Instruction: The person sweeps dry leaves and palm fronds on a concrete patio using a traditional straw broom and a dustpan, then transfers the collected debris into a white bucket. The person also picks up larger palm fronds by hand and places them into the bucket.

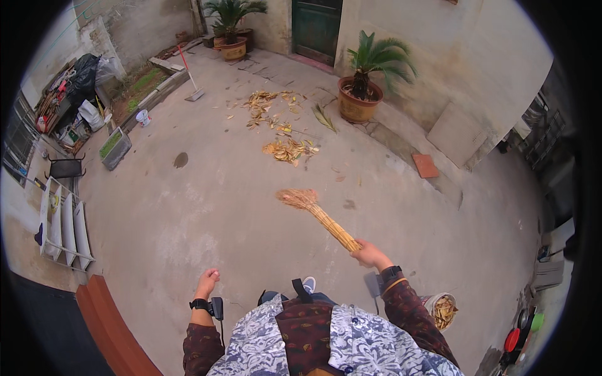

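My right hand (370, 254) grips the handle end of a short straw hand broom (332, 227). The broom slants away to the left, its reddish bristles (297, 198) blurred over the concrete. My left hand (208, 282) hangs out to the left with its fingers curled in and nothing seen in them. Beyond the bristles lies a pile of dry yellow-brown leaves (290, 151), and a looser scatter of leaves (263, 106) spreads farther back. A white bucket (430, 302) holding dry leaves (445, 311) stands beside my right forearm.
A potted cycad (359, 108) stands by the right wall; another potted cycad (233, 50) is near the green door (316, 28). At left are a long-handled red dustpan (195, 94), a planter (115, 150), a white cup (143, 118) and a white rack (66, 229). A red tile (426, 166) lies right.
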The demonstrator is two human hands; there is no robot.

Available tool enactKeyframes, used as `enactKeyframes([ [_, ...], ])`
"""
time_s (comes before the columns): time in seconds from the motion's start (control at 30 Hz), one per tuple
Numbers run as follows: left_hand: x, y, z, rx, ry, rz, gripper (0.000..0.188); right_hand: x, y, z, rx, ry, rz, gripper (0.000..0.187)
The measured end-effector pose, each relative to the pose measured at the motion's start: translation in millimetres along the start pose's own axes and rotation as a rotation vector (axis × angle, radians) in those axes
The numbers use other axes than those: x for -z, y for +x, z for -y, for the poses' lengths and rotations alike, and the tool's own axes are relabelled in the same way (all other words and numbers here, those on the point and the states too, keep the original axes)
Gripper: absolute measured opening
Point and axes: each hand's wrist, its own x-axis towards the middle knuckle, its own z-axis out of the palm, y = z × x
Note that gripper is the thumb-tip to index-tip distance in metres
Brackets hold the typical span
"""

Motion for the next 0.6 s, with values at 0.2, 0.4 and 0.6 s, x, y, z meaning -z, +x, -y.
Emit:
enactKeyframes([
  [0.2, 78.0, 75.9, -79.4, 0.048, -0.045, -0.283, 0.032, 81.4, 139.4, 62.3, -0.010, 0.018, -0.016, 0.056],
  [0.4, 131.1, 232.4, -217.6, -0.085, -0.037, -0.403, 0.042, 145.3, 281.4, 102.7, -0.097, 0.569, -0.030, 0.057],
  [0.6, 75.9, 395.0, -435.9, -0.367, 0.097, -0.155, 0.037, 223.9, 393.2, 170.4, -0.148, 0.713, -0.183, 0.047],
])
